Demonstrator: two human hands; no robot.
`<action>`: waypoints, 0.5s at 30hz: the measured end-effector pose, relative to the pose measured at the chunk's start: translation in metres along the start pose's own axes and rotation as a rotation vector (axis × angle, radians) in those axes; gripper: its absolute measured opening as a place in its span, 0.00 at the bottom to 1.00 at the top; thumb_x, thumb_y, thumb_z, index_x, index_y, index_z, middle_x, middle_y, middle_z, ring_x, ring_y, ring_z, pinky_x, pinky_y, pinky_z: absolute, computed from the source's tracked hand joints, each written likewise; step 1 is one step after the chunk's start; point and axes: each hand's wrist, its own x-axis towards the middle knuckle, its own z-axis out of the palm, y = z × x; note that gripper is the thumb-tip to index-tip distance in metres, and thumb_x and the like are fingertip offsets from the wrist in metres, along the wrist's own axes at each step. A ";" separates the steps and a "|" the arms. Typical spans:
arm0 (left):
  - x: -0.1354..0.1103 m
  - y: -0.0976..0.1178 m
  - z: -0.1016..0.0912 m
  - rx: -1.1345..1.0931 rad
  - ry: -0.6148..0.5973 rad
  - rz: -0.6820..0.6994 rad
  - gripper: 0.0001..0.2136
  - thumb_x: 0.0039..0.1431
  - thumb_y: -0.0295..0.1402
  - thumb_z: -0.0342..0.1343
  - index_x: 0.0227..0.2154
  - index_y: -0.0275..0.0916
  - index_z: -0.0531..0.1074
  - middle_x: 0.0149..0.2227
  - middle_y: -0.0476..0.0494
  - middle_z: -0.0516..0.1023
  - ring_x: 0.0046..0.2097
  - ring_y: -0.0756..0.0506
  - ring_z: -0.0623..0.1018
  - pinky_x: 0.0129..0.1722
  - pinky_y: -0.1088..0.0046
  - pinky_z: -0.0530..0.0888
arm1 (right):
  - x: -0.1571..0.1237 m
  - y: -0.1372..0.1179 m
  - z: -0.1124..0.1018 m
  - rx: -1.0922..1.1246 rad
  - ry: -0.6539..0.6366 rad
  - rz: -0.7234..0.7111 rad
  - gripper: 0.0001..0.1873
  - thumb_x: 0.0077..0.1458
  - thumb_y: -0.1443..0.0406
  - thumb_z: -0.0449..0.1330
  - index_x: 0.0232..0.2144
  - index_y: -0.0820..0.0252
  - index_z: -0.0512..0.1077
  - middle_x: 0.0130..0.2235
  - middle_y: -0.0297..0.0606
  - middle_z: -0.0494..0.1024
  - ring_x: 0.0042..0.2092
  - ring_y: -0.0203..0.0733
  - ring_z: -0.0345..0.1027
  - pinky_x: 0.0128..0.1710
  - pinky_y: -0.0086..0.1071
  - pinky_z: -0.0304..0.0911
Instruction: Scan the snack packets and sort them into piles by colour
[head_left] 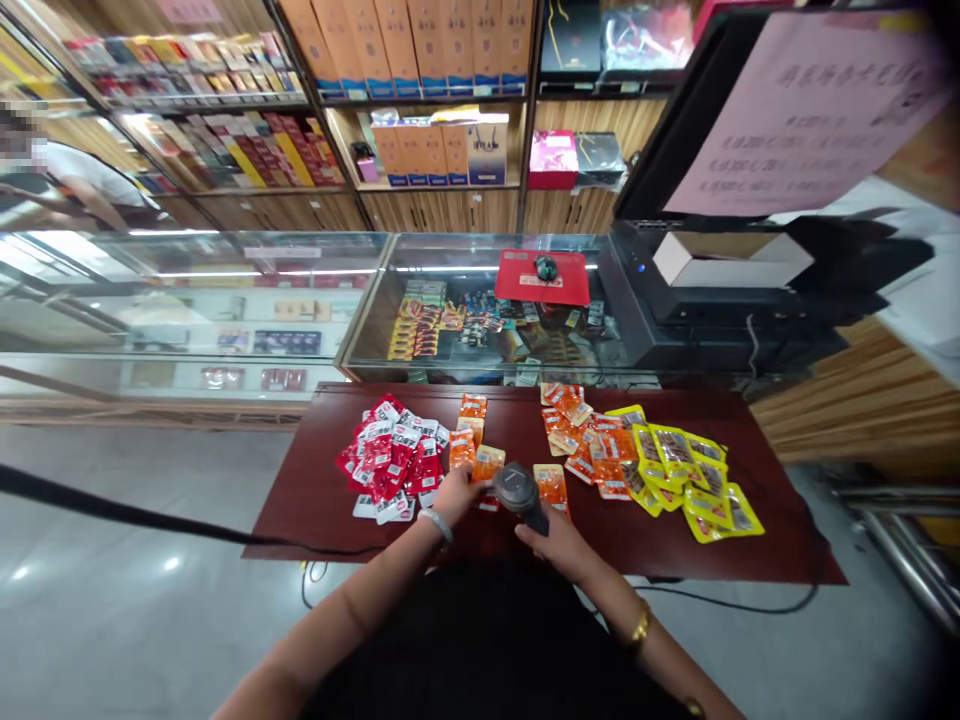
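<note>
In my right hand (561, 543) is a dark handheld barcode scanner (516, 487), its head tipped over the middle of the table. My left hand (456, 493) is closed at the fingertips on an orange snack packet (489, 462), just left of the scanner. Several more orange packets (460, 445) lie in a line beyond that hand. Left of it is a heap of red and white packets (394, 450). One orange packet (551, 487) rests right of the scanner, near a larger orange pile (600, 450). Yellow snack packets (679, 465) overlap at the right.
Behind the dark red table (300, 490) stands a glass display counter (375, 300) with a red mouse pad (525, 285) and mouse (546, 267). A monitor back (652, 120) rises at right. A black cable (187, 530) crosses the left side. A person (82, 180) is at far left.
</note>
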 end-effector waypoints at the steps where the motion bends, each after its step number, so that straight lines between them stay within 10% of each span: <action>1: -0.001 -0.006 -0.008 0.024 0.021 -0.012 0.13 0.55 0.40 0.61 0.38 0.36 0.75 0.36 0.42 0.82 0.37 0.45 0.79 0.35 0.75 0.69 | -0.002 0.000 0.005 -0.024 0.015 -0.002 0.28 0.51 0.48 0.64 0.48 0.60 0.73 0.39 0.43 0.80 0.41 0.53 0.74 0.41 0.42 0.70; 8: 0.001 -0.041 -0.049 0.319 0.208 -0.035 0.16 0.57 0.39 0.59 0.45 0.37 0.69 0.41 0.37 0.78 0.43 0.41 0.79 0.40 0.70 0.70 | -0.027 0.014 0.019 -0.162 0.068 0.045 0.29 0.51 0.51 0.64 0.51 0.63 0.72 0.50 0.49 0.79 0.50 0.57 0.72 0.53 0.47 0.64; 15: -0.007 -0.033 -0.034 0.564 0.489 0.142 0.33 0.54 0.34 0.60 0.62 0.36 0.55 0.57 0.29 0.64 0.55 0.35 0.70 0.53 0.59 0.69 | -0.050 0.032 -0.012 -0.178 0.225 0.130 0.27 0.50 0.52 0.63 0.47 0.64 0.73 0.44 0.48 0.81 0.44 0.55 0.74 0.48 0.45 0.67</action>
